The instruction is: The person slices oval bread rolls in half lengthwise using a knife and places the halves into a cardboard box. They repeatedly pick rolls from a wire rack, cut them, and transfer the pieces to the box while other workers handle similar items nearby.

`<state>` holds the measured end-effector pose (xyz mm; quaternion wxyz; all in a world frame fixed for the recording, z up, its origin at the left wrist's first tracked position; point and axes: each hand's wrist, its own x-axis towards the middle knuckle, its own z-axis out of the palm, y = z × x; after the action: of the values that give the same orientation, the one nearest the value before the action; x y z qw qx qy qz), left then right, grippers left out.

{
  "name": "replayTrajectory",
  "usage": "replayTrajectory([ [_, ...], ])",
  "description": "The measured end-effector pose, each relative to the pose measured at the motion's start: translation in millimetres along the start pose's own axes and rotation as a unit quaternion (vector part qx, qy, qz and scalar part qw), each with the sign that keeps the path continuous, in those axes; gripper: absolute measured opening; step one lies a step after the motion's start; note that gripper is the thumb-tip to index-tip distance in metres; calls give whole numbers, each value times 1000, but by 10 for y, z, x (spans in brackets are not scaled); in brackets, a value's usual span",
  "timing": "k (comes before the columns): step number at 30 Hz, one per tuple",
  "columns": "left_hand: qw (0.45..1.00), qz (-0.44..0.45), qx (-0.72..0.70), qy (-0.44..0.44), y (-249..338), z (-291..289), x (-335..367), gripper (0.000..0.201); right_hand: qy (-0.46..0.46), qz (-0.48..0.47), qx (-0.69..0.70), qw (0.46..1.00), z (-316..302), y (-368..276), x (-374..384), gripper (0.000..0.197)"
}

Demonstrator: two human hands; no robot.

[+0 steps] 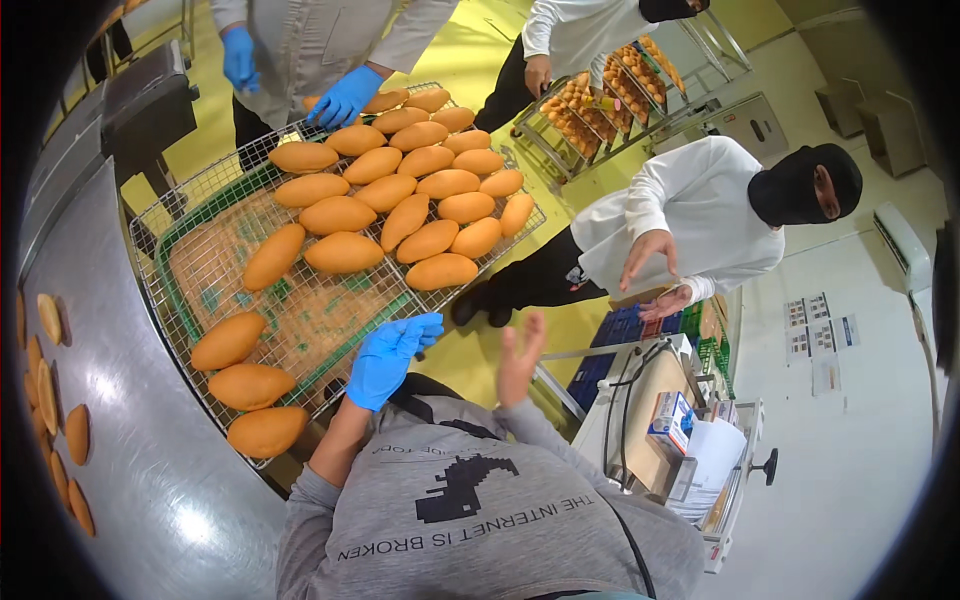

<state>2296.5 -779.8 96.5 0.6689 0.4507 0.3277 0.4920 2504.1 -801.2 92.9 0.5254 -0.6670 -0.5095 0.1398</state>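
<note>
My left hand (393, 361), in a blue glove, hovers by the near edge of a wire rack (170, 235), its fingers stretched out and nothing visible in them. To its right my bare right hand (520, 360) is raised, blurred by motion, with its fingers apart and no object seen in it. Many oval golden-brown bread rolls (343, 252) lie on the rack, crowded on its far and right side. A few rolls (266, 432) line its near left edge. Across the rack, a co-worker's gloved hand (345, 97) touches the rolls, and their other gloved hand (240, 60) hangs beside it.
On the left, a metal table (150, 390) carries several bread pieces (77, 434). A green-rimmed brown surface (240, 240) shows under the rack. A person in white (690, 200) stands at right near a bench with a glove box (671, 420). Behind stands a loaded rack trolley (590, 110).
</note>
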Motion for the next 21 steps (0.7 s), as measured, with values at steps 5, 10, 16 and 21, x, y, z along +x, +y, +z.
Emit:
replayTrajectory([
  [5,993,71,88,-43,-30,24,4,32,157,24,-10,987,-523,86,328,72],
  [10,991,63,61,-104,-58,106,45,35,166,89,9,982,-672,241,709,74],
  [16,987,75,51,-131,-90,172,40,37,88,210,180,957,-841,616,1031,43],
  [21,990,57,55,-115,-40,125,20,36,13,110,220,969,-603,383,1077,54],
])
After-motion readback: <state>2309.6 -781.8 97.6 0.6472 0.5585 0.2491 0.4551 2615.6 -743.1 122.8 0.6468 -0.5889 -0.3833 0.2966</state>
